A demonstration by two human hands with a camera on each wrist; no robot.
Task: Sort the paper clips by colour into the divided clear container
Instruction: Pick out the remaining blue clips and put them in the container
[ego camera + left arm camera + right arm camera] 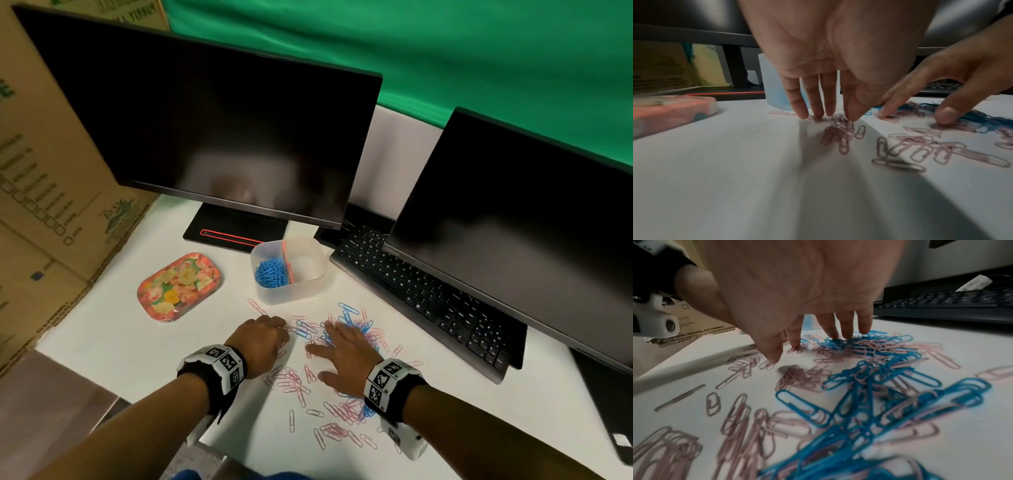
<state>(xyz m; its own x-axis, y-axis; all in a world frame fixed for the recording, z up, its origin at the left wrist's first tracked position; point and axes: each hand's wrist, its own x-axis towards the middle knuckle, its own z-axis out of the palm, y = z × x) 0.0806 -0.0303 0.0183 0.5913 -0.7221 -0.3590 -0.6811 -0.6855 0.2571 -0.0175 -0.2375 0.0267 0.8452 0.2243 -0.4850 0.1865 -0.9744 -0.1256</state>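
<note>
Pink paper clips (291, 380) and blue paper clips (349, 318) lie mixed on the white table. The divided clear container (308, 284) stands behind them, with a heap of blue clips (270, 272) in its left compartment. My left hand (279, 329) points its fingers down, and the tips touch the table at a small bunch of pink clips (836, 131). My right hand (335, 339) is spread, its fingertips (834, 335) pressing on the mixed pile (869, 345). Neither hand grips a clip that I can see.
A floral tin tray (178, 287) lies left of the container. A black keyboard (421, 294) and two dark monitors (212, 137) (513, 222) close off the back and right. A cardboard box (41, 205) stands at the left.
</note>
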